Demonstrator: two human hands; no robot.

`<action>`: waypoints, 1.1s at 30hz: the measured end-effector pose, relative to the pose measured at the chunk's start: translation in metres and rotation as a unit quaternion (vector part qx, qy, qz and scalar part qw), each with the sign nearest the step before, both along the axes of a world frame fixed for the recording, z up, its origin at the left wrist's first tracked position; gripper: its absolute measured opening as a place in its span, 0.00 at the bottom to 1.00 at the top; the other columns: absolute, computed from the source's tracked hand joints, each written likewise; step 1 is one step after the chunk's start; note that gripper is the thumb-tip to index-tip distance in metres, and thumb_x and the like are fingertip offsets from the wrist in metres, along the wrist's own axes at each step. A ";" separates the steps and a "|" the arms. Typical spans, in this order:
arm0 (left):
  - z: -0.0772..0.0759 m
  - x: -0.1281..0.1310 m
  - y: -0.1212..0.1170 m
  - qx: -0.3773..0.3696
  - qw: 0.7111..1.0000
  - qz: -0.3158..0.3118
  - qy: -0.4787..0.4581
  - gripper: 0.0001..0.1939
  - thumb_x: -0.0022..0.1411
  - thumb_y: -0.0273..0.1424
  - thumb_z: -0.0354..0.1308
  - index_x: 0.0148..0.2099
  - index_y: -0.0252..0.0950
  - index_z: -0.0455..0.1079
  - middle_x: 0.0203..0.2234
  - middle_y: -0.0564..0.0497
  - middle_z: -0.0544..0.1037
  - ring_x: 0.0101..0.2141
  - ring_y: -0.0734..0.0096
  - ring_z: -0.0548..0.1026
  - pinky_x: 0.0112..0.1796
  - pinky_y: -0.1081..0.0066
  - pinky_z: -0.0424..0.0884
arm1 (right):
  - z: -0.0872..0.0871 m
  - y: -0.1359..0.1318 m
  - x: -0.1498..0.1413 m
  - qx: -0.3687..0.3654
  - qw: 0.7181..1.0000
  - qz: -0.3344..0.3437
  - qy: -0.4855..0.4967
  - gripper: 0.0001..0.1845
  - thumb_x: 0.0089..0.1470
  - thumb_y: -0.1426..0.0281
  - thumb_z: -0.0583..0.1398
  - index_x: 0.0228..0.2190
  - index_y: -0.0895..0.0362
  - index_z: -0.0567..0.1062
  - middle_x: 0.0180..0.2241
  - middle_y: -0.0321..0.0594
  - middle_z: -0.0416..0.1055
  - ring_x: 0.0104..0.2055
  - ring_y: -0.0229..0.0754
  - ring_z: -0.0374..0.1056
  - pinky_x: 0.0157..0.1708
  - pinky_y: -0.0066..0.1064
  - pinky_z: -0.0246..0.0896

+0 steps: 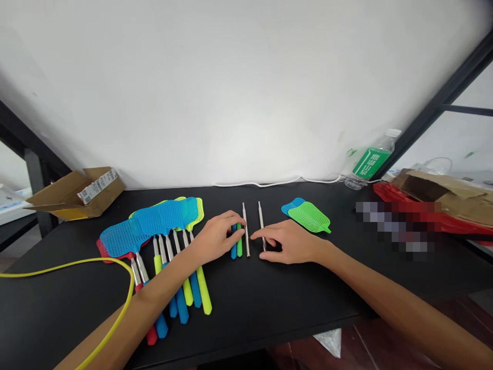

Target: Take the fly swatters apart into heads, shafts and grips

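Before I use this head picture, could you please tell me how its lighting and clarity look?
In the head view, the white wall is brightest near its middle, dimmer toward the sides; the metal rods show glints; the left hand and right hand look fairly sharp; pixel blocks partly cover the red plastic.

The black table (269, 303) carries, from left to right, an open cardboard box (94, 203), overlapping mesh swatters (154, 220) with coloured handles (205, 295), 2 grips (239, 248) in blue and green, 2 slim metal rods (247, 242), 2 loose swatter heads (310, 216), a green-labelled bottle (372, 163) at the back and a red plastic bag (462, 225).
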State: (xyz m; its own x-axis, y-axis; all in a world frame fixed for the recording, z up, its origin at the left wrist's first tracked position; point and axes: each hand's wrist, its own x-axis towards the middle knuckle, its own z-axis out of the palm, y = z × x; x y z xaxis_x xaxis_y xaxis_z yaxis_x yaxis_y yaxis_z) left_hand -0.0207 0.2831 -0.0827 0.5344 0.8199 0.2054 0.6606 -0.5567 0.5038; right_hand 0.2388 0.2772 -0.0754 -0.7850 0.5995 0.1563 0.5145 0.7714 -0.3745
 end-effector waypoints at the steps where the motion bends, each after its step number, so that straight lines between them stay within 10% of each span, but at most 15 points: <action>1: 0.000 0.000 0.000 0.001 1.000 -0.003 0.000 0.16 0.72 0.39 0.50 0.53 0.41 0.74 0.49 0.49 0.76 0.29 0.73 0.72 0.31 0.68 0.69 | 0.000 0.000 0.000 -0.002 1.000 -0.002 0.000 0.21 0.60 0.59 0.63 0.52 0.53 0.77 0.29 0.33 0.73 0.30 0.38 0.68 0.32 0.29 0.54; 33: 0.005 0.003 -0.004 0.032 0.998 -0.017 0.041 0.16 0.71 0.37 0.51 0.55 0.41 0.72 0.53 0.48 0.77 0.41 0.62 0.78 0.43 0.62 0.75 | 0.004 -0.001 -0.001 -0.003 1.000 0.002 -0.013 0.25 0.61 0.55 0.62 0.57 0.51 0.75 0.32 0.34 0.75 0.31 0.39 0.69 0.33 0.30 0.55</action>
